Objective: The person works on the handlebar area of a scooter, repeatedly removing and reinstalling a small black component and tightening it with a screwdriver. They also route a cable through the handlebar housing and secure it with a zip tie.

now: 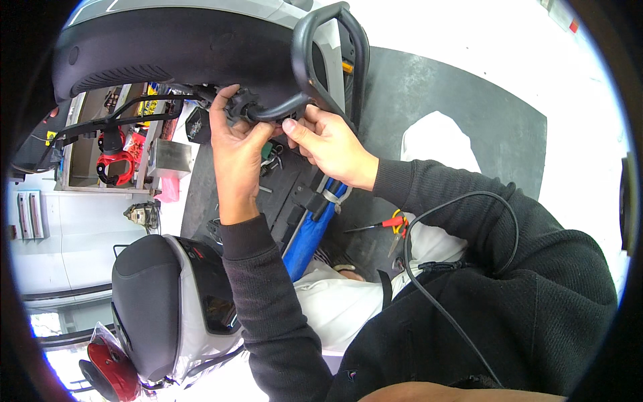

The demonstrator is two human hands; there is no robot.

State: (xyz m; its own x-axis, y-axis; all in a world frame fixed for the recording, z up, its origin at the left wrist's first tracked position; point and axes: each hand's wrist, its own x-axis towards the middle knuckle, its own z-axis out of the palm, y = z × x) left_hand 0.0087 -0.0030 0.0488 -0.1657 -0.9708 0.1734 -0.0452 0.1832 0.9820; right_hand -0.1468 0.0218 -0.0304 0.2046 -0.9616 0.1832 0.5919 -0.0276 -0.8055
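- Viewed from my remote post, a dark grey mat (502, 100) spreads over a bright workshop floor; a scooter seat (144, 301) stands at lower left.
- A black panel (187, 50) curves across the top, a looped tubular bar (303, 50) at its right.
- Below, the left hand (238, 147) sets thumb and forefinger apart about a fitting (242, 104); I cannot tell whether they clamp it. The right hand (331, 144) bunches its fingers under the bar, any grip hidden.
- Dark and knobbly, the fitting meets the bar's lower end.
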